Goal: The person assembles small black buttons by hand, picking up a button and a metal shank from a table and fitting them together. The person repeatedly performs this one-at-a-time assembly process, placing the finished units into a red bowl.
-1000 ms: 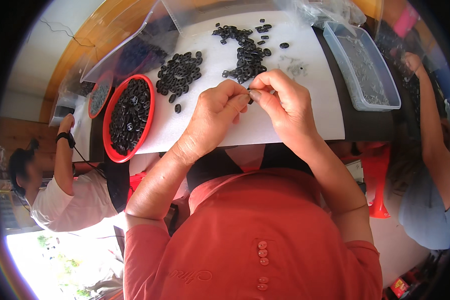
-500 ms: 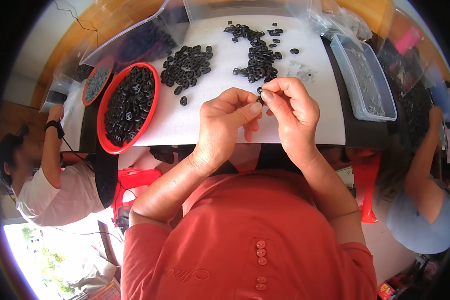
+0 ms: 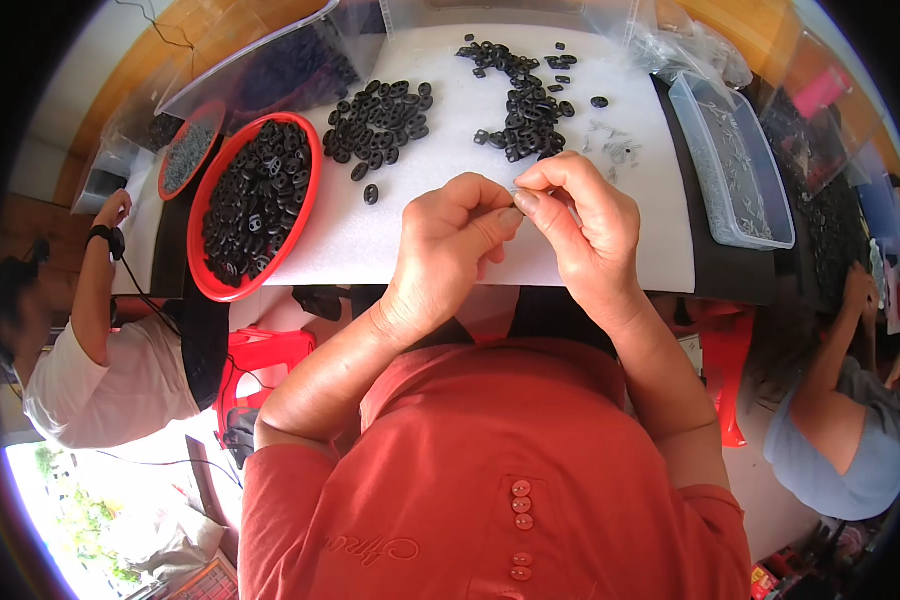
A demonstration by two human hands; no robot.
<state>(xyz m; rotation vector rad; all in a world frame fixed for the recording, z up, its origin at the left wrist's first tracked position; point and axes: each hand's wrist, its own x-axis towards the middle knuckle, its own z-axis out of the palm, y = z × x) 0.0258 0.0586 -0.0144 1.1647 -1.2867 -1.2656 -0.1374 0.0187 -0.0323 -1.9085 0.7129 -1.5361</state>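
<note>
In front of my chest, just over the near part of the white table sheet (image 3: 630,250), my two hands meet with thumbs and forefingers pinched. My left hand (image 3: 440,240) and my right hand (image 3: 592,225) close on a small black plastic piece (image 3: 516,194), mostly hidden by the fingertips. Beyond my left hand lies a loose pile of black oval pieces with holes (image 3: 380,122). A second heap of black pieces (image 3: 532,120) stretches away just past my right fingertips. Small clear slivers (image 3: 618,150) are scattered to its right.
A red basin (image 3: 314,160) full of black oval pieces stands at left, near a smaller red tray (image 3: 217,135) of grey bits. At right sits a clear bin (image 3: 740,240) with small pale parts. Co-workers sit on both sides: a white sleeve (image 3: 120,390) and a blue sleeve (image 3: 830,440).
My fingertips have drawn closer together, and the black piece between them shows less. The co-worker's arm at right has shifted lower. The whole view has moved slightly.
</note>
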